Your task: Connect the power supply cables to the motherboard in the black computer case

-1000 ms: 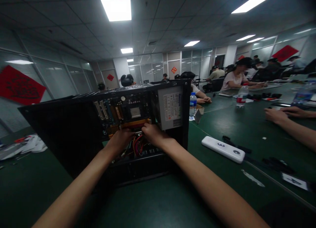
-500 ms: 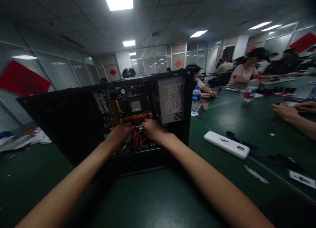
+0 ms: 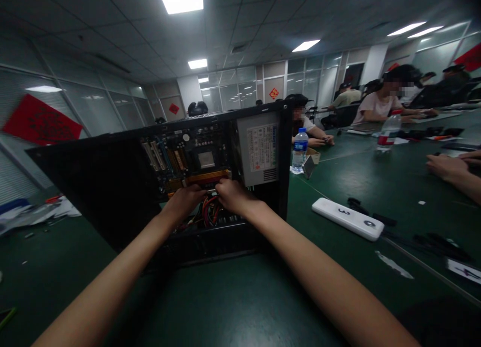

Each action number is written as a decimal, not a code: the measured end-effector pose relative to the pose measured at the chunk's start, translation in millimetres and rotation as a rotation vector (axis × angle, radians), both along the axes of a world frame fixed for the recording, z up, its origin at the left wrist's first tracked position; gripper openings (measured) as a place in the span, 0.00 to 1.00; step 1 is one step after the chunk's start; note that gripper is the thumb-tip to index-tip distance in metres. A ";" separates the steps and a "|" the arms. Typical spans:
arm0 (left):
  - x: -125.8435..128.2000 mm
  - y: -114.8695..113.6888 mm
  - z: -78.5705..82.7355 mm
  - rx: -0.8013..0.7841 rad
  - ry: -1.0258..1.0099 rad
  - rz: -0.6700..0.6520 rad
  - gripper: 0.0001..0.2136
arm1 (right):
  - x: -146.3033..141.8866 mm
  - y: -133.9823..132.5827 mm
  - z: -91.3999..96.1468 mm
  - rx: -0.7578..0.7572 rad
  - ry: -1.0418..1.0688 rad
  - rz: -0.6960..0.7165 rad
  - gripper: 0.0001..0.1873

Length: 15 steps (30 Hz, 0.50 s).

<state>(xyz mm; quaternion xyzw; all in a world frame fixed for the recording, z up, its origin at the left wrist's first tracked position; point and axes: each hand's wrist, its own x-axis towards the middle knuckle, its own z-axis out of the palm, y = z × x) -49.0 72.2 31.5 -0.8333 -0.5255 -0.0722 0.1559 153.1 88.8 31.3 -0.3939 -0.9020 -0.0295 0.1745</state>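
Observation:
An open black computer case [image 3: 112, 186] stands on the green table [image 3: 233, 302], its motherboard [image 3: 188, 159] and grey power supply [image 3: 259, 149] facing me. Both my hands reach inside, just below the yellow memory slots [image 3: 208, 177]. My left hand [image 3: 184, 201] and my right hand [image 3: 233, 196] are curled, fingertips close together over a bundle of red and yellow cables [image 3: 208, 214]. What the fingers pinch is hidden.
A white power strip [image 3: 347, 219] marked 3 lies to the right of the case, with black cables [image 3: 432, 239] beyond. A water bottle [image 3: 299, 150] stands behind the case. A co-worker's hands [image 3: 447, 166] rest at the right edge. Other people sit along the far table.
My hands stay at the same spot inside the case. The view has tilted slightly up and to the left, so the case sits a little higher in the picture.

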 end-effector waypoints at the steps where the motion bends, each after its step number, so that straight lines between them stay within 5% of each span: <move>1: 0.6 0.5 -0.3 0.002 0.034 0.022 0.13 | 0.1 -0.3 0.2 0.000 -0.003 -0.004 0.14; 15: 1.3 -0.7 -3.2 0.035 0.001 0.004 0.12 | -1.1 -0.6 -2.1 -0.014 -0.039 -0.031 0.15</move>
